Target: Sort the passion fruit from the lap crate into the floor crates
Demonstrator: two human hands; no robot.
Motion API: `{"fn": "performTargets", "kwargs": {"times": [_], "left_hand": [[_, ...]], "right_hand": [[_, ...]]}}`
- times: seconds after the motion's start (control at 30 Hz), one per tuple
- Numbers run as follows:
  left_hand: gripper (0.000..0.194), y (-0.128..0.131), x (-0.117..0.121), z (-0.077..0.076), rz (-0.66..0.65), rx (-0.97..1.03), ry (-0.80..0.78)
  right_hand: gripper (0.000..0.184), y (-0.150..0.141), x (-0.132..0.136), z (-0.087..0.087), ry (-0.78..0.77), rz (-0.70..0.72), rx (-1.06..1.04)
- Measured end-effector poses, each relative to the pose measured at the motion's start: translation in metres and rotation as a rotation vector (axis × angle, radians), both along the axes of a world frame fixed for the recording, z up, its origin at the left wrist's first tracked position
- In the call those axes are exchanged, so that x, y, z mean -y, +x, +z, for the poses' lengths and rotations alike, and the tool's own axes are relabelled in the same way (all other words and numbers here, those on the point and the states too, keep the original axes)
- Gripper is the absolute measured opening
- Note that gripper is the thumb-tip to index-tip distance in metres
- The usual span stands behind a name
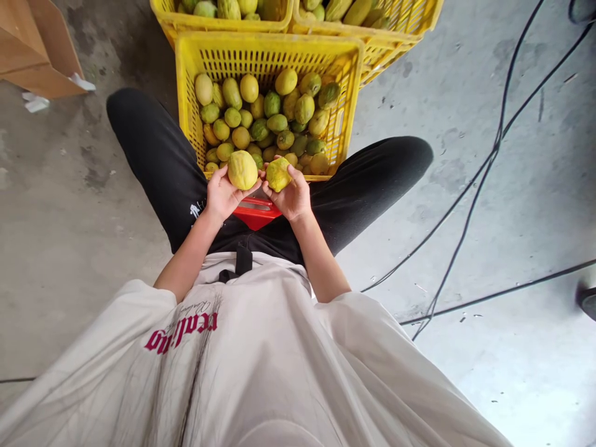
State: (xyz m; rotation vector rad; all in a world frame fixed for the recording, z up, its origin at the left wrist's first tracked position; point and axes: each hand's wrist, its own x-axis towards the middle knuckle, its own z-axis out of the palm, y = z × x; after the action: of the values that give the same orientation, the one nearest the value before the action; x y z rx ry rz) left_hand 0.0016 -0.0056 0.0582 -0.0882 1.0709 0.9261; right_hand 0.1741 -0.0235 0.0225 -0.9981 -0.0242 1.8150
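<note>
My left hand (224, 195) cups a round, pale yellow melon (243, 170) with faint ridges. Held in my right hand (294, 197) is a smaller, lumpy yellow-green melon (278, 174). The two hands are side by side, their fingertips nearly meeting, over the near rim of a yellow plastic crate (270, 42). Many small melons (272, 104), yellow to green and round to oval, fill the lower part of this crate. Between my thighs, below the hands, part of a red plastic object (256, 216) shows.
Two more yellow crates, one at the back left (223, 26) and one at the back right (395, 38), hold similar fruit. An open cardboard box (41, 49) stands at the far left. Black cables (496, 146) cross the concrete floor on the right.
</note>
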Motion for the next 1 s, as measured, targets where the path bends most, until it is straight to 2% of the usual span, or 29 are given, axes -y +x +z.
{"fn": "performTargets", "kwargs": {"times": [0.13, 0.23, 0.37, 0.57, 0.73, 0.87, 1.0], "left_hand": [[0.028, 0.001, 0.002, -0.007, 0.008, -0.04, 0.05], [0.028, 0.001, 0.003, -0.01, 0.01, -0.076, 0.07], [0.032, 0.0, 0.003, -0.007, 0.002, -0.05, 0.058], [0.042, 0.002, 0.002, 0.002, -0.028, 0.025, -0.002], [0.044, 0.002, 0.002, 0.001, -0.031, 0.023, -0.012], [0.047, 0.0, 0.004, -0.001, -0.056, 0.022, 0.008], [0.047, 0.0, 0.003, 0.004, -0.063, 0.013, 0.032]], "right_hand": [[0.038, 0.002, -0.002, 0.007, 0.037, 0.019, 0.0], [0.042, 0.001, -0.002, 0.008, 0.077, 0.051, 0.003], [0.041, 0.002, 0.001, 0.0, 0.097, 0.087, 0.024], [0.038, 0.006, 0.003, -0.013, 0.029, 0.076, 0.003], [0.046, 0.002, 0.001, -0.016, -0.009, 0.083, 0.062], [0.053, 0.002, 0.001, -0.011, 0.029, 0.115, 0.077], [0.045, 0.004, 0.0, 0.002, 0.01, 0.063, 0.063]]}}
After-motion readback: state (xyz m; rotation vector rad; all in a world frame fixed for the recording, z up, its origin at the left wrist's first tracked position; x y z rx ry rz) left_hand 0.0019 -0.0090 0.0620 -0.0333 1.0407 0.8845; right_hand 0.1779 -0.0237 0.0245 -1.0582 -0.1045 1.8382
